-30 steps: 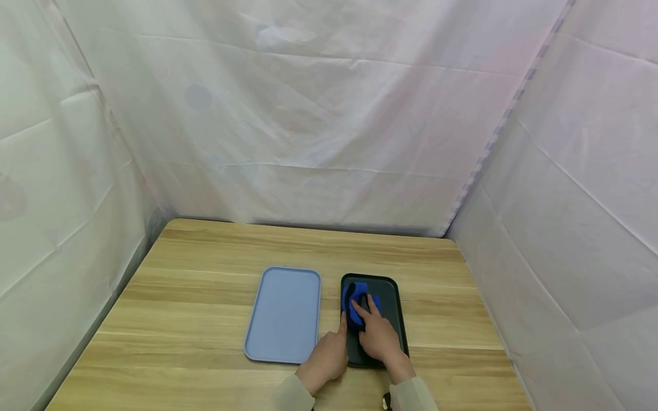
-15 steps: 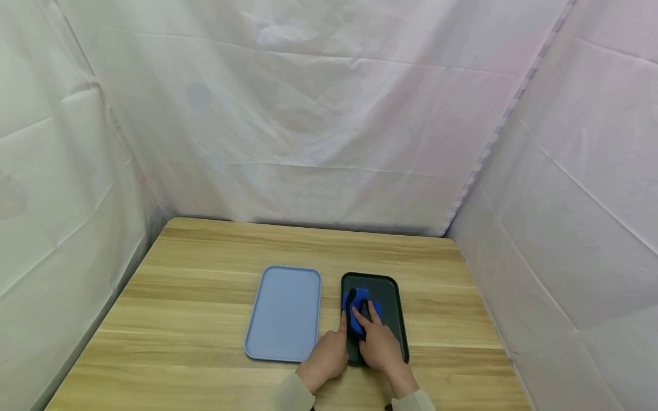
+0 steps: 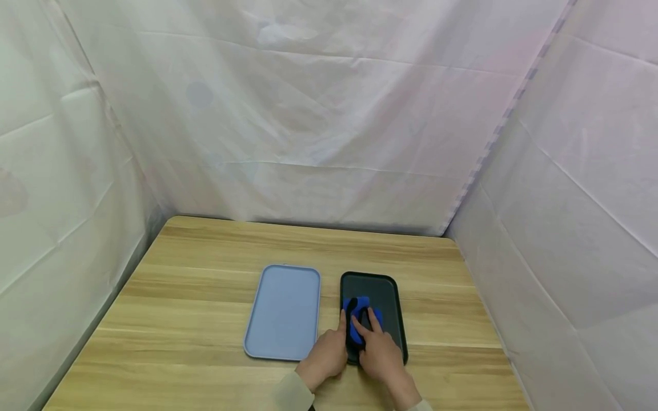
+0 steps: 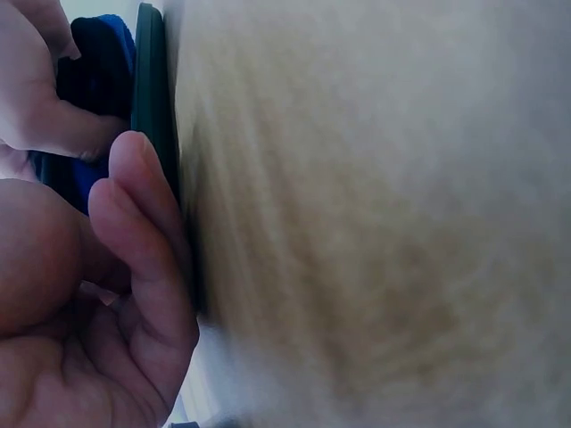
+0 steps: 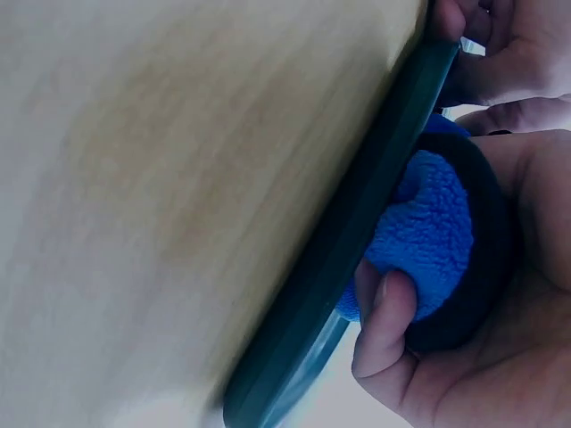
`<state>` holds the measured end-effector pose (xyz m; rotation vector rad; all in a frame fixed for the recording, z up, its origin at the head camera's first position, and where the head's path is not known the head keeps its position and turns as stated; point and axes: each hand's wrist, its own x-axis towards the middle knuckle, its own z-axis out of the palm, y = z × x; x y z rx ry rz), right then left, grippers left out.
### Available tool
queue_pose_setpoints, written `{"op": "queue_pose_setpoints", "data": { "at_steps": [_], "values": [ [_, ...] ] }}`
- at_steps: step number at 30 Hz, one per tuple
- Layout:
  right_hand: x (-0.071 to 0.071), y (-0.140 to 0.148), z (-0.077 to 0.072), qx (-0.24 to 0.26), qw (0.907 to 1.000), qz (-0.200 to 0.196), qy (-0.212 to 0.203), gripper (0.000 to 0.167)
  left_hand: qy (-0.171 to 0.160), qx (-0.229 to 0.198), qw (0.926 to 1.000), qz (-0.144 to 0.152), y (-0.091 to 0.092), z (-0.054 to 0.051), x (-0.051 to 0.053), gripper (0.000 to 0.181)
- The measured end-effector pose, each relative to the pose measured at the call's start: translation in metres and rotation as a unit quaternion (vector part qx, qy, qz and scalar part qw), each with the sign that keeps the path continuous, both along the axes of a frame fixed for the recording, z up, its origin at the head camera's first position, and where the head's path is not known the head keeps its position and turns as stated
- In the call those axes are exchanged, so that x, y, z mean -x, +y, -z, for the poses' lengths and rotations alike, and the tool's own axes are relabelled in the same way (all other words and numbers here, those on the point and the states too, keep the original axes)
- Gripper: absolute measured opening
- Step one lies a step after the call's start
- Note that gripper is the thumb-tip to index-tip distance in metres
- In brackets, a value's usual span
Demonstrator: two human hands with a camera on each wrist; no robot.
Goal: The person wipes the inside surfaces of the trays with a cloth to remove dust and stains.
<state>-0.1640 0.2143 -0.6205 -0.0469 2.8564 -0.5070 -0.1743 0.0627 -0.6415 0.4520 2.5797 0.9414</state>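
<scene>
A dark green tray (image 3: 382, 288) lies on the wooden table. On its left part sits a bunched blue fleecy cloth (image 3: 362, 301) with a black edge. My right hand (image 3: 381, 353) grips the cloth and holds it against the tray, index and middle fingers spread on top; its fold and plush surface show in the right wrist view. At the tray's near left corner, my left hand (image 3: 327, 355) holds the rim, its index finger stretched along the left side. In the left wrist view the left hand's other fingers (image 4: 147, 232) curl by the tray's edge.
A light blue tray (image 3: 284, 313) lies just left of the dark green one, close to my left hand. White sheeting (image 3: 308, 114) hangs behind the wooden table (image 3: 180, 319) and on both sides.
My right hand has slid the blue cloth toward me along the dark green tray, baring more of its far end. The left hand and both trays stay nearly in place.
</scene>
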Motion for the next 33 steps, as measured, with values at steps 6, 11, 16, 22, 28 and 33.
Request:
{"op": "queue_pose_setpoints", "data": {
  "at_steps": [6,11,16,22,28,33],
  "values": [
    [-0.006,-0.002,-0.001,-0.022,0.9997,-0.009,0.012,0.074,0.016,0.005,0.9999,0.002,0.0,0.001,-0.001,0.085],
    [-0.011,-0.003,-0.001,-0.031,0.9992,-0.014,0.021,0.074,0.018,0.007,0.9998,0.003,0.0,0.001,0.0,0.085],
    [-0.015,0.002,-0.004,-0.021,0.9992,-0.026,0.02,0.077,0.023,0.014,0.9996,0.006,0.0,0.003,0.0,0.086],
    [-0.018,0.014,-0.002,0.0,0.9986,-0.049,0.021,0.082,0.031,0.017,0.9993,0.012,0.001,0.003,0.0,0.088],
    [-0.019,0.022,-0.002,0.022,0.9973,-0.066,0.023,0.088,0.016,0.011,0.9997,0.012,0.001,0.003,0.0,0.088],
    [-0.018,0.029,-0.001,0.033,0.9964,-0.075,0.021,0.09,0.019,0.009,0.9997,0.011,0.0,0.003,-0.001,0.087]
  ]
}}
